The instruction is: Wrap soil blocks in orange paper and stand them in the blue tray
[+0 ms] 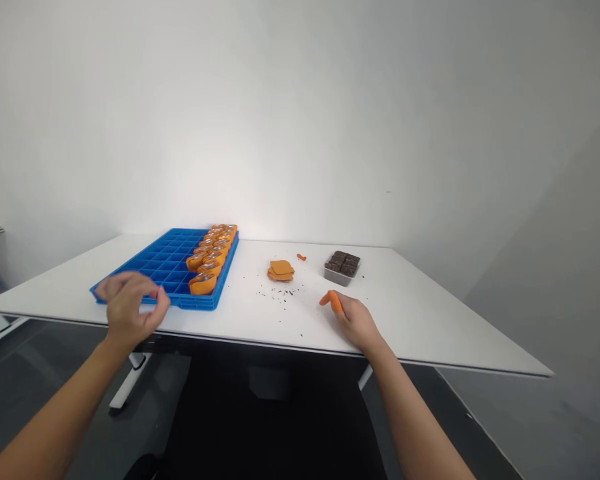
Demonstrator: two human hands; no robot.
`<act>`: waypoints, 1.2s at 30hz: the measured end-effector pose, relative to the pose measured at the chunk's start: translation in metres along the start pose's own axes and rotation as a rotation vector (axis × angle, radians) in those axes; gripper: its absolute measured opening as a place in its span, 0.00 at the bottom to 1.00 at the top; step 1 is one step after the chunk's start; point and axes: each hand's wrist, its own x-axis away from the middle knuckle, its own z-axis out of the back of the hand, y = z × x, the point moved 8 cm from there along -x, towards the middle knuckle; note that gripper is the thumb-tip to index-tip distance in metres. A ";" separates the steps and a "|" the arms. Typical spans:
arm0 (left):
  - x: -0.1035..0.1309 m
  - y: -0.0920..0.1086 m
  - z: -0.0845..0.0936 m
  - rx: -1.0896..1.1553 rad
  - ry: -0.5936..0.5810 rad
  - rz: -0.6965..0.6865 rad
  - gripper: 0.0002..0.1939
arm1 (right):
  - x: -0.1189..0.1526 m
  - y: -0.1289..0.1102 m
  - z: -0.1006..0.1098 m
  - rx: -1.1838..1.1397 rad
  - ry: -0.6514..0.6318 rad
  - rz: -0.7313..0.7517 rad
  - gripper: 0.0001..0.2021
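Observation:
My left hand [133,303] is above the near left corner of a blue divided tray [193,301]. Its thumb and forefinger curl together at the tips, the other fingers reach left, and anything between the tips is too small to make out. Low over the right half of the white table, my right hand [353,320] has orange covers on its bent fingertips, which stand slightly apart with nothing seen between them. Rolled orange straps [203,284] fill compartments along the tray's right side. Between the hands lies a small stack of flat orange pieces [281,270].
Behind my right hand stands a clear container [337,275] with dark blocks in it. A small orange scrap or fingertip cover [301,257] lies near the stack. Dark crumbs [283,292] are scattered on the table [430,320]. A wall [300,133] rises behind it.

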 end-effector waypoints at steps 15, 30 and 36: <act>0.179 0.062 -0.032 0.192 -0.479 0.137 0.08 | -0.005 0.027 -0.007 -0.028 0.080 -0.149 0.15; 0.195 0.064 -0.047 0.275 -0.733 -0.006 0.09 | -0.007 0.030 0.000 -0.058 0.157 -0.161 0.11; 0.198 0.071 -0.049 0.302 -0.764 -0.015 0.10 | -0.005 0.031 -0.002 -0.032 0.139 -0.151 0.10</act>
